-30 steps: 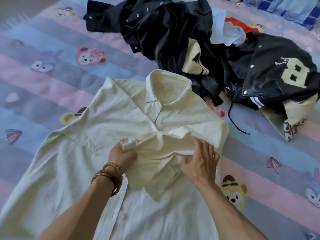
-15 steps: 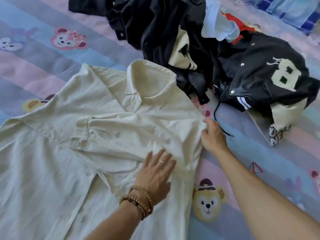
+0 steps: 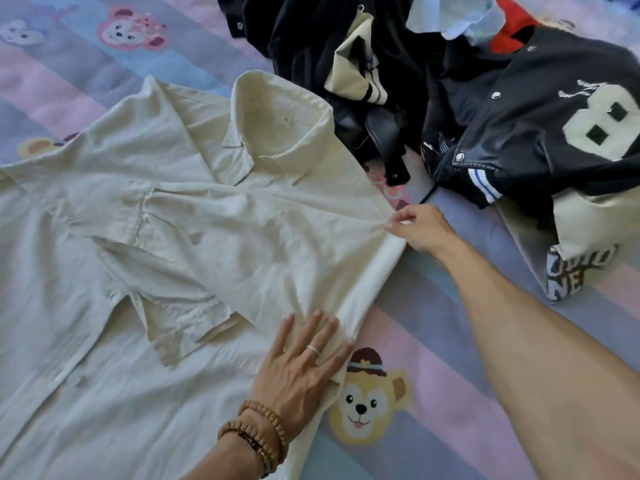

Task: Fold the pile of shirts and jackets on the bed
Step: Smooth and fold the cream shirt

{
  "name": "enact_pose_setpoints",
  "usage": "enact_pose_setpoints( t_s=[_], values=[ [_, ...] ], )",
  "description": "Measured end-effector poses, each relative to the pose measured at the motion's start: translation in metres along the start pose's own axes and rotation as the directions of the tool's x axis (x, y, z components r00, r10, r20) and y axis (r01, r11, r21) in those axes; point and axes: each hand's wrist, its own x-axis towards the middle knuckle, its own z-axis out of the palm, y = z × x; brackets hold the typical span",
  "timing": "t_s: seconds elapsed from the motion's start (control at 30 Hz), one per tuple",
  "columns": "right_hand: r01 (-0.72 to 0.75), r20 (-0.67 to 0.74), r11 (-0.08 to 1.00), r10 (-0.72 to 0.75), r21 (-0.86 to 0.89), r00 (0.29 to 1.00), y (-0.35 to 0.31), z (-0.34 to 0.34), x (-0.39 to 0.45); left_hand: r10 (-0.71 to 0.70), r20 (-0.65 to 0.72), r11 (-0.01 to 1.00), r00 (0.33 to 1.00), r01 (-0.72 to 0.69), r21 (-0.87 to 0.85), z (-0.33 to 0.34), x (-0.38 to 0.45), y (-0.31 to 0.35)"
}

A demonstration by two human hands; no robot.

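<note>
Shirt [image 3: 194, 237], cream, soft and light, lies flat on bed [image 3: 450, 375]; right hand [image 3: 420, 230] pinches its folded shoulder edge, left hand [image 3: 301, 362] presses flat, fingers straight. Best held at seams.

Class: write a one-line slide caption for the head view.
Left hand flat on cream shirt; right hand pinches its folded edge beside unfolded jackets.

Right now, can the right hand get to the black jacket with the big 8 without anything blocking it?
Probably yes. The right hand pinches the cream shirt at its fold, and only bare bedspread lies between it and the black jacket. It would have to let go first.
</note>
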Motion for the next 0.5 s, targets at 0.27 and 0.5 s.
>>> enact_pose_setpoints(
  t_s=[0.27,0.5],
  values=[
    [0.365,-0.204,0.723,-0.568,-0.586,0.798,-0.014,0.064,-0.045,-0.204,-0.015,0.979,0.979,0.204,0.013,-0.008,0.014,-0.018],
    [0.145,0.120,0.729,-0.087,-0.669,0.989,-0.002,0.091,-0.045,-0.196,0.177,0.971,0.965,0.216,-0.104,-0.044,0.012,-0.044]
  ],
)
